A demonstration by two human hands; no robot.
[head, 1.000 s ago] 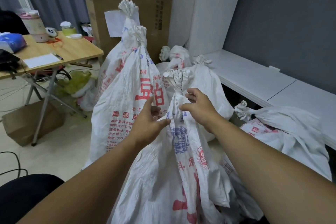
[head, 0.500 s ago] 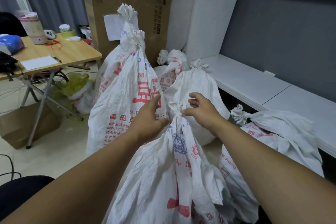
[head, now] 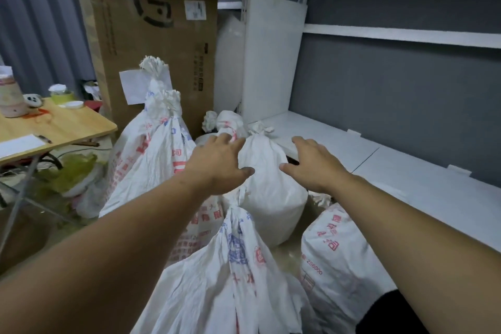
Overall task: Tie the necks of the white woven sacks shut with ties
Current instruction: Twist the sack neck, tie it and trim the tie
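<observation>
Several white woven sacks with red and blue print stand on the floor, their necks bunched shut. The nearest sack (head: 233,274) rises between my forearms, its gathered neck just below my left wrist. Behind it stands a plain white sack (head: 271,192) with a knotted top. My left hand (head: 219,163) and my right hand (head: 311,165) hover on either side of that sack's upper part, fingers spread and holding nothing. A tall sack (head: 151,149) stands at the left, and another sack (head: 336,257) lies at the lower right.
A wooden folding table (head: 62,127) with cups and paper stands at the left. Large cardboard boxes (head: 157,35) lean against the back wall. A white shelf unit (head: 379,160) runs along the right side. A green plastic bag (head: 73,171) lies under the table.
Both hands have let go of the nearest sack's neck and moved forward, opening on either side of the plain sack behind it. The view has tilted upward.
</observation>
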